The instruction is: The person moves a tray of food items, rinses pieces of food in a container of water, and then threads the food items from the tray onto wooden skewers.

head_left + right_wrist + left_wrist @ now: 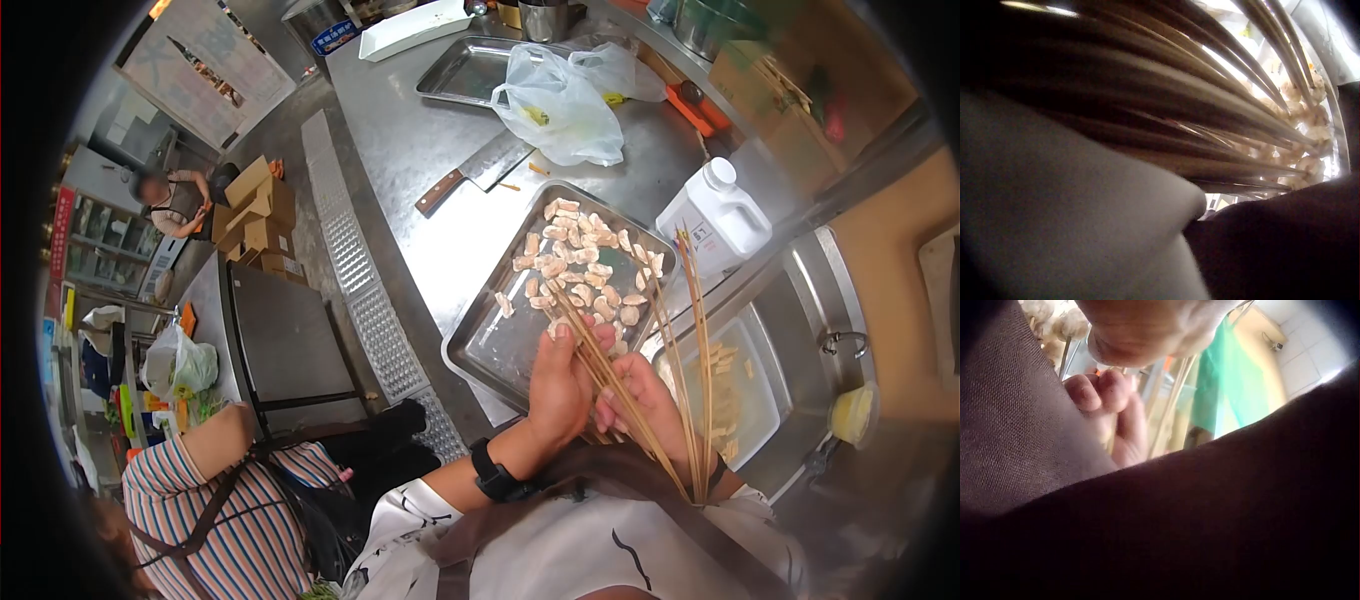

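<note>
Gripping a fanned bundle of bamboo skewers (pixel 692 330), the right hand (pixel 648 398) curls its fingers round them. Just beside it, the left hand (pixel 560 385) clamps thumb and fingers on the same skewers. Both hands are over the near edge of a steel tray (pixel 490 350) of meat pieces (pixel 585 265) on the metal counter (pixel 420 130).

text: none legible | jug label (pixel 702 236): too small | blue sign (pixel 333 38): blurred

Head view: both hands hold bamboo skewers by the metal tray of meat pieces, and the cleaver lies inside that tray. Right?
Not quite. The head view shows the cleaver on the steel counter beyond the tray, not inside it. The rest stands: left hand and right hand hold the skewers by the tray.
</note>
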Demonstrator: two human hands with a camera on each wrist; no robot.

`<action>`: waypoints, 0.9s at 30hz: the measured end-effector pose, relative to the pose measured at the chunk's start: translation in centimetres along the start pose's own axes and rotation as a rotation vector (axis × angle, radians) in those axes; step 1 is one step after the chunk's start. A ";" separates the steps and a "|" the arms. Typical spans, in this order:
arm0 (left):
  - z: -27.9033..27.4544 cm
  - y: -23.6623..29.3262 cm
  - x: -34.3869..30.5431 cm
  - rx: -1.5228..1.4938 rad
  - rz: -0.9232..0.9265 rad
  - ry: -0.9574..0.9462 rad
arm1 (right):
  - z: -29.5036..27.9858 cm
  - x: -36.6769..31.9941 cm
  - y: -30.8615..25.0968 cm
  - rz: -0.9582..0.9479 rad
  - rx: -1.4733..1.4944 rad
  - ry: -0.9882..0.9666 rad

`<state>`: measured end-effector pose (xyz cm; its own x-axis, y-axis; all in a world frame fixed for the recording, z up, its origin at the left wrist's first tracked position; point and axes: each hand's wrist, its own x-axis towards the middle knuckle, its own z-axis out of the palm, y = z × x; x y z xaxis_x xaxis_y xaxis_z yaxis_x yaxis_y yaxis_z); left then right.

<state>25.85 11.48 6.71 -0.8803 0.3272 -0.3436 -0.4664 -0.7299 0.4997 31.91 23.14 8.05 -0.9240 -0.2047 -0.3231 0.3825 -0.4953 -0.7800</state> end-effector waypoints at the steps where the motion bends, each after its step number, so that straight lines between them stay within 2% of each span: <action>1: 0.1 -0.1 -0.1 0.007 0.007 -0.003 | 0.1 0.0 -0.1 -0.002 -0.006 0.005; 3: 0.1 -0.1 -0.4 0.022 0.021 -0.008 | 0.0 0.1 0.1 -0.016 -0.024 -0.002; 6: -0.5 -0.4 -0.7 0.059 -0.084 -0.009 | -0.4 0.3 0.3 -0.026 -0.062 -0.024; 9: -0.2 0.6 -0.7 0.135 -0.097 -0.011 | -0.2 0.1 -0.8 0.001 -0.118 0.004; 12: -2.2 2.8 -0.5 0.516 -0.080 -0.011 | -0.2 -0.1 -2.1 -0.002 -0.201 0.090; 13: -2.6 4.2 -0.7 0.588 -0.130 0.033 | -0.5 -0.1 -2.1 -0.046 -0.229 0.125; 15: -6.6 5.4 -1.3 0.869 -0.294 -0.032 | -1.1 -0.3 -2.0 -0.123 -0.293 0.191; 18: -7.8 5.0 -3.1 1.059 -0.768 -0.092 | -3.0 0.5 -0.1 -0.213 -0.505 0.393; 19: -8.2 4.2 -3.3 1.092 -0.758 -0.176 | -3.5 0.8 0.2 -0.250 -0.576 0.454; 20: -8.7 3.1 -3.4 1.126 -0.747 -0.260 | -4.0 0.8 0.1 -0.204 -0.624 0.485; 21: -9.3 2.1 -3.4 1.159 -0.736 -0.346 | -4.5 1.0 0.0 -0.250 -0.774 0.502; 22: -9.8 1.4 -2.6 1.106 -0.866 -0.360 | -5.1 1.2 0.0 -0.297 -0.925 0.519; 24: -11.3 -0.7 -2.7 0.837 -0.915 -0.342 | -6.3 1.5 0.4 -0.368 -1.171 0.536; 27: -11.4 -2.9 -3.2 0.401 -1.005 -0.369 | -7.0 2.8 1.3 -0.380 -1.298 0.518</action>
<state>31.03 5.67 -2.73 -0.0343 0.8595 -0.5100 -0.9099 0.1843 0.3717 29.88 27.84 2.35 -0.9716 0.2244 0.0752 0.1096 0.7084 -0.6973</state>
